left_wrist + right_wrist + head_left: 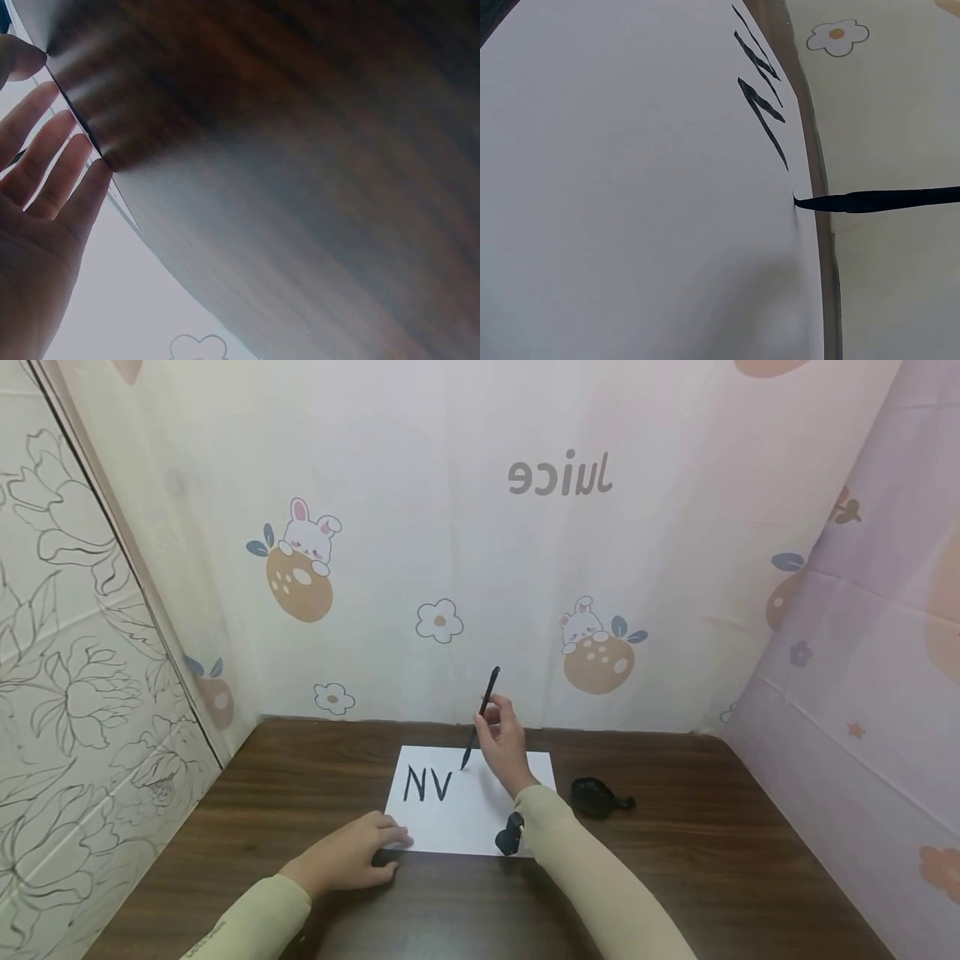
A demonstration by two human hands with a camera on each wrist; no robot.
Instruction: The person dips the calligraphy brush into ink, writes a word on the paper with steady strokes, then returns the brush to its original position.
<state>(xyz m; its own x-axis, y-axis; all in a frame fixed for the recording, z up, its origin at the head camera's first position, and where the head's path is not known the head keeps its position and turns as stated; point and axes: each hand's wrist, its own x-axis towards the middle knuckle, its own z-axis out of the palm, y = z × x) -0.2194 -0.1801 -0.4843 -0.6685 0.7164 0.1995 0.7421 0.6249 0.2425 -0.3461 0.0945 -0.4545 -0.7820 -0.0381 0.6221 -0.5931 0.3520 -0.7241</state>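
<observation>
My right hand [501, 742] pinches a slim black writing brush [487, 693] by its shaft, tilted with its tip down. In the right wrist view the dark bristles [821, 202] end in a fine bent point at the paper's surface, just right of the inked letters. White paper [450, 828] lies on the table, bearing a black N [415, 783] and V [443, 786]. With fingers extended, my left hand [348, 857] rests at the sheet's lower left corner, fingertips on the paper and thumb on the table. The right hand's fingers are outside the right wrist view.
A small black dish with a short handle [592, 798] stands right of the sheet on the dark wooden table [675, 852]. Behind the table hangs a pale printed curtain [487, 568], with further printed panels on both sides.
</observation>
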